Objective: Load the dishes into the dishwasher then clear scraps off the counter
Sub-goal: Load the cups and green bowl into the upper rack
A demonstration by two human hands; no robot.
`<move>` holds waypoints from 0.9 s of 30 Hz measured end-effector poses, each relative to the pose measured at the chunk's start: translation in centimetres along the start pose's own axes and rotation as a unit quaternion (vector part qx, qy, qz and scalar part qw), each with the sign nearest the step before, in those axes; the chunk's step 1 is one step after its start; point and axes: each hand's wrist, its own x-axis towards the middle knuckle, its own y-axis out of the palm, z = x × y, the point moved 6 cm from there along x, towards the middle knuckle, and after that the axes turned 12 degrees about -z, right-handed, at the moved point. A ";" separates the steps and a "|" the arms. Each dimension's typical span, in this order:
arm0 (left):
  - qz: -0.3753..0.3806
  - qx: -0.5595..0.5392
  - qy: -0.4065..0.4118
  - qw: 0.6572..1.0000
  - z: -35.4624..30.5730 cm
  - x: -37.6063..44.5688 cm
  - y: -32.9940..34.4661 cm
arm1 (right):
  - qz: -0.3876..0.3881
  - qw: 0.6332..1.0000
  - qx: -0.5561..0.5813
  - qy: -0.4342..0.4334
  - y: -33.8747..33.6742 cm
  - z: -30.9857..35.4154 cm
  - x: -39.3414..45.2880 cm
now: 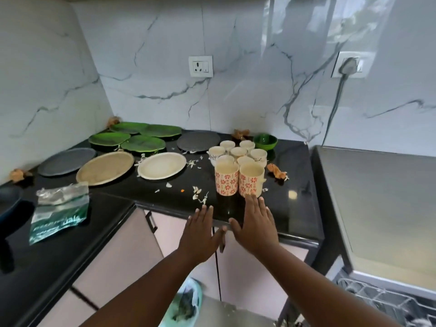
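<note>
Presently, both hands are extended flat over the front edge of the black counter (pixel 295 215), fingers straight and spread, holding nothing. The left hand (pixel 200 232) sits just short of the counter edge; the right hand (pixel 256 223) reaches further in, its fingertips just beside the base of the nearer right floral mug (pixel 250 182), though contact cannot be confirmed from this angle.

Taking that mug as the reference: a second floral mug (pixel 227 180) stands upright touching it on the left. Directly behind the pair is a tight cluster of white cups (pixel 238 153), all upright. A green bowl (pixel 265 141) sits behind and to the right of the cluster. Left of the mug lies a cream plate (pixel 161 165), then a tan plate (pixel 105 168), then a grey plate (pixel 67 161). Further back on the left are four green leaf-shaped plates (pixel 135 138), partly overlapping, and another grey plate (pixel 198 142) lies behind the cream one.

White scraps (pixel 199 194) are scattered on the counter just left of the mug and between the plates. Brown scraps (pixel 278 172) lie to its right. A crumpled plastic bag (pixel 59 211) lies well to the left.

The dishwasher rack (pixel 382 300) shows at lower right, well below the mug, beneath a steel surface (pixel 377 197).
</note>
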 end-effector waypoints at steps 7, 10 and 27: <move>-0.049 -0.122 -0.051 0.990 -1.0 8.9 -0.1 | -0.066 0.977 0.134 0.150 -0.6 -3.7 6.9; -0.062 -0.175 -0.083 0.979 -0.5 11.9 0.4 | -0.056 0.960 0.183 0.202 0.0 -4.9 8.8; 0.004 -0.358 -0.060 0.932 2.2 18.8 3.7 | -0.124 0.921 0.257 0.265 3.7 -5.2 11.4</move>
